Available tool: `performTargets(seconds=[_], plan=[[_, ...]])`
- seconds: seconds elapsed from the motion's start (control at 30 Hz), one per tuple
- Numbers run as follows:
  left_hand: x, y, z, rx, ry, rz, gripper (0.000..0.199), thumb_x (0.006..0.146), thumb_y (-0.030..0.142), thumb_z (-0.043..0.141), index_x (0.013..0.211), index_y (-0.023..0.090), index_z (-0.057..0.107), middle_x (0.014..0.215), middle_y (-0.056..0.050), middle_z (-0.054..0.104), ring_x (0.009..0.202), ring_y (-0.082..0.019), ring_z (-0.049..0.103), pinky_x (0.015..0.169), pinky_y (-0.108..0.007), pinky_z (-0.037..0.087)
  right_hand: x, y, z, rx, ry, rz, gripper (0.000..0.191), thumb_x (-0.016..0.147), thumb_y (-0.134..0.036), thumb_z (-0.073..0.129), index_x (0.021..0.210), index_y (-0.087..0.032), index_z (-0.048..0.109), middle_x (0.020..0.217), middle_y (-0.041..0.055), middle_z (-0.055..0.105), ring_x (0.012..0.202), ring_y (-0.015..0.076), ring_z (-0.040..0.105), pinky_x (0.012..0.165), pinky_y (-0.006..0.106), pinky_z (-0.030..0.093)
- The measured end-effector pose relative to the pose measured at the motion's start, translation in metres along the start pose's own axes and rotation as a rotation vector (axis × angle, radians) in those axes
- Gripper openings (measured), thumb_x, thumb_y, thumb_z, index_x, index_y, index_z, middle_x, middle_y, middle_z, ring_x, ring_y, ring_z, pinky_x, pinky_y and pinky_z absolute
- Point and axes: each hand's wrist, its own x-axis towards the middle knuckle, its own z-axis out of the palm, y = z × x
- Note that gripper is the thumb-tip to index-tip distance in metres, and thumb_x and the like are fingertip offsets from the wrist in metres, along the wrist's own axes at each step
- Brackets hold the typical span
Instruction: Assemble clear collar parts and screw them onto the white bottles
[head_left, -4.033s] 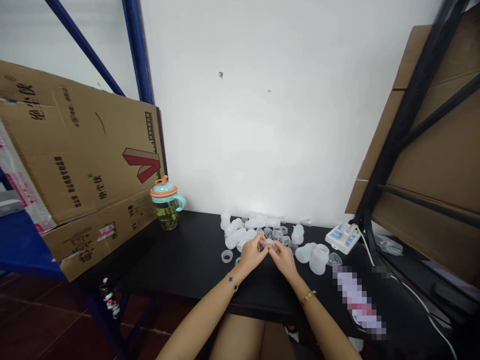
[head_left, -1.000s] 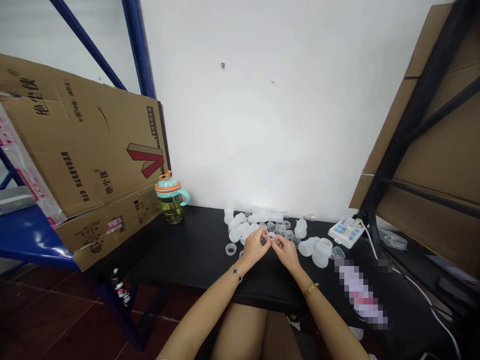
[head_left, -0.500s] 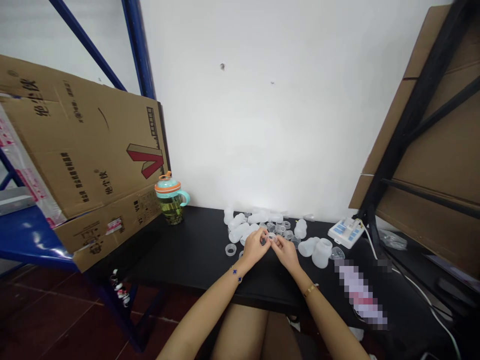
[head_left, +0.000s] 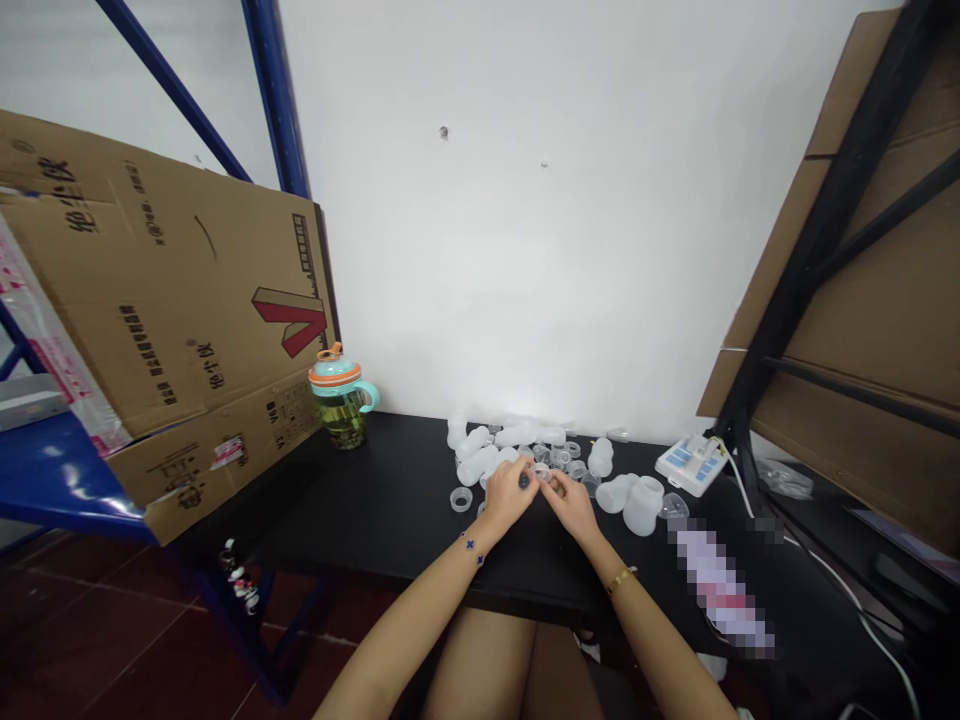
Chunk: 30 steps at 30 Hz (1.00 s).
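Note:
My left hand [head_left: 507, 496] and my right hand [head_left: 573, 506] meet over the table, both pinching a small translucent bottle collar ring [head_left: 541, 470] from its two sides. A dark round thing [head_left: 523, 481] shows at my left fingers; whether it is held or worn I cannot tell. Beyond the hands lie several frosted white bottles [head_left: 478, 466], mixed with loose clear rings and caps [head_left: 560, 458]. One separate ring [head_left: 461, 499] rests flat to the left of my left hand. Right of my right hand a wide bottle [head_left: 643, 506] stands upright beside a tipped one [head_left: 616, 493].
On the black table [head_left: 337, 510], a green-lidded jug [head_left: 339, 400] stands at the left by a large cardboard box [head_left: 187, 290]. A white power strip [head_left: 691, 466] with a trailing cable [head_left: 832, 572] lies at the right, near a clear cover [head_left: 673, 507] and a pixelated patch.
Both hands stay in nearly the same place with the ring between them. My left hand has turned slightly, and the dark round thing at its fingers shows more plainly.

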Motion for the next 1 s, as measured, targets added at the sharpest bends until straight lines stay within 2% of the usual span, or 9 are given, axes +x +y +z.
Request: performTargets(seconds=[0.27,0.67,1.0], plan=[[-0.0011,0.0009,-0.0034,-0.053,-0.021,0.042,0.025,0.083,0.019,0.063,0.107,0.024,0.063,0.090,-0.002,0.072,0.088,-0.022,0.067,0.077,-0.031,0.051,0.0004,0.0028,-0.0004,0.046,-0.001,0.026,0.039,0.092,-0.055,0.051,0.087,-0.020,0.067,0.062,-0.0002,0.062,0.051,0.0170,0.057,0.052,0.026,0.042],[-0.0005,-0.0002,-0.0020,-0.070,-0.050,0.025,0.026,0.083,0.018,0.060,0.108,0.025,0.061,0.091,-0.002,0.071,0.084,-0.021,0.067,0.076,-0.029,0.050,0.0004,0.0021,0.0007,0.049,0.009,0.023,0.034,0.091,-0.050,0.053,0.095,-0.020,0.068,0.068,-0.0005,0.064,0.048,0.0150,0.053,0.051,0.025,0.038],[-0.0004,-0.0005,-0.0018,-0.071,-0.048,0.024,0.026,0.082,0.017,0.061,0.107,0.024,0.061,0.089,-0.002,0.070,0.084,-0.021,0.066,0.074,-0.029,0.048,0.0004,-0.0009,-0.0005,0.030,0.019,0.005,0.031,0.090,-0.047,0.054,0.088,-0.019,0.067,0.068,-0.0002,0.063,0.050,0.0144,0.052,0.052,0.025,0.037]])
